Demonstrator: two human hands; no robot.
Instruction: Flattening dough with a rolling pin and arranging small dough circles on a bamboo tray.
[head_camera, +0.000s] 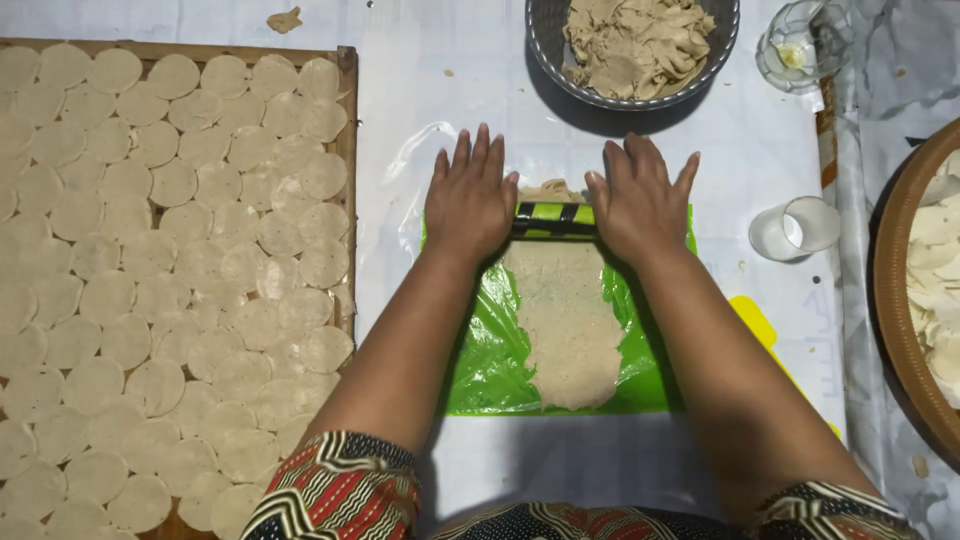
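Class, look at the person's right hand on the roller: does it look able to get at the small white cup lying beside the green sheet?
Probably yes. The right hand rests on the roller, and only bare table covering lies between it and the white cup.

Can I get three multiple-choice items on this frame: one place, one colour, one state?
1. Where is the grey mesh bowl of dough scraps?
A. above the hands
B. on the wooden tray
C. beside the elbows

2. What colour is the plastic sheet under the rolled dough strip?
A. blue
B. green
C. red

3. How are the left hand and right hand set?
A. fists
B. holding a knife
C. flat, palms down on the green-and-black roller

Key: 1 A, it sits at the top edge; 2 B, bright green shows around the dough; 3 C, fingers lie spread over the roller's ends.
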